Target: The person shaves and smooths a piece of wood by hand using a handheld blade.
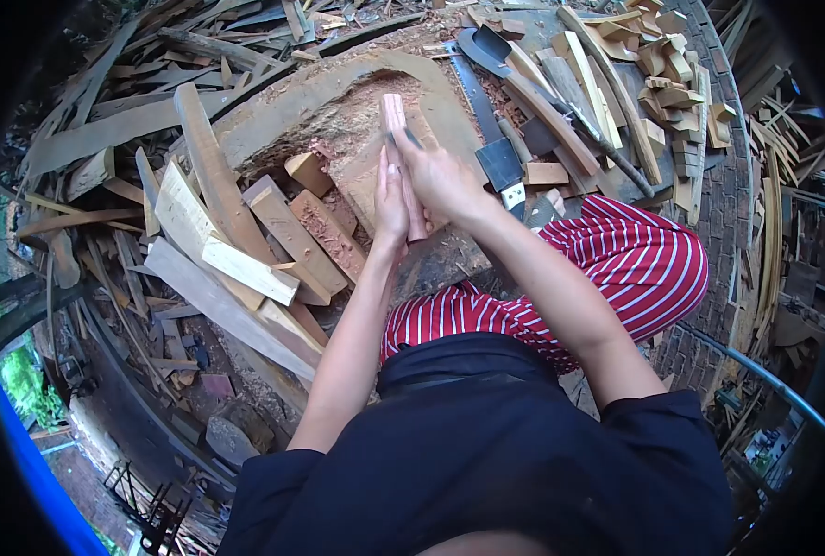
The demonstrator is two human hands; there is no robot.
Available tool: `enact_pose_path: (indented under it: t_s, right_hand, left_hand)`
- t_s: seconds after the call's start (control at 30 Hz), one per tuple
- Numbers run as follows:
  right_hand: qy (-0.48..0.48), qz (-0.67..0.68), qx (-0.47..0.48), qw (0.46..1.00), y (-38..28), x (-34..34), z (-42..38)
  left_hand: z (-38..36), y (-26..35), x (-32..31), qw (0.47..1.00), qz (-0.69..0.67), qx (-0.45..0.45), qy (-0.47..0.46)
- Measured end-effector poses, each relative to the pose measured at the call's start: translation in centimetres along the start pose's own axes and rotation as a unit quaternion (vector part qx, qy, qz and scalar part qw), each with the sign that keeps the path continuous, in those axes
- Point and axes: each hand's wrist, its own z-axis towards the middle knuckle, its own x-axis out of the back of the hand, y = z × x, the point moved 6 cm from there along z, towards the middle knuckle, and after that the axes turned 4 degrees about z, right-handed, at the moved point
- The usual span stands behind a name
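Note:
A slim reddish wooden piece [395, 113] stands out above my hands, its lower end showing below them, over a wooden block strewn with shavings. My left hand [392, 204] lies along its left side, fingers pointing up and pressed against it. Wrapped over the piece from the right is my right hand [438, 181], its fingers closed. A small dark thing shows at the right hand's fingertips, too small to name. Left of my hands, several cut blocks [308, 173] lie with reddish shavings on them.
A saw [473, 88], a dark curved blade [484, 48] and a dark square metal head [499, 165] lie to the right. Small blocks [676, 97] are piled at the upper right. Long planks [210, 181] lean at the left. Striped trouser legs [616, 264] are below right.

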Motion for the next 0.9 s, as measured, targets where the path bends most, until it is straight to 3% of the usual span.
enact_pose_path:
  t_s: [0.03, 0.13, 0.33, 0.4, 0.5, 0.6, 0.63, 0.77, 0.9]
  right_hand:
    - [0.020, -0.010, 0.001, 1.000, 0.6, 0.0, 1.7]
    - [0.030, -0.019, -0.022, 0.999, 1.5, 0.4, 5.3]
    - [0.031, -0.011, 0.000, 0.999, 0.7, -0.5, 1.2]
    - [-0.016, -0.012, -0.015, 1.000, 1.2, -0.3, 3.9]
    - [0.043, -0.003, 0.000, 0.999, 1.8, 0.1, 8.2]
    - [0.022, -0.030, -0.006, 0.999, 1.1, 0.2, 4.7]
    - [0.060, -0.050, 0.033, 0.996, 0.7, -0.4, 3.3]
    - [-0.014, -0.039, -0.015, 0.999, 1.2, -0.1, 5.8]
    - [0.009, -0.050, -0.011, 0.999, 0.9, 0.2, 6.9]
  left_hand:
    - [-0.6, -0.2, 0.1, 0.999, 0.021, 0.045, -0.002]
    - [-0.5, -0.2, 0.2, 0.998, 0.009, 0.059, 0.001]
    - [-0.2, -0.5, 0.0, 0.999, 0.000, 0.038, -0.003]
    - [-0.7, -0.1, -0.3, 0.999, 0.002, 0.043, 0.004]
    - [-0.9, -0.2, 0.0, 0.998, 0.011, 0.066, 0.018]
    - [-0.1, -0.7, 0.3, 0.998, 0.007, 0.060, 0.001]
    - [0.2, -0.9, 0.4, 0.999, 0.002, 0.045, 0.006]
    - [-0.9, -0.5, 0.1, 0.998, 0.008, 0.058, 0.010]
    - [-0.3, -0.5, 0.1, 0.999, 0.012, 0.041, 0.018]
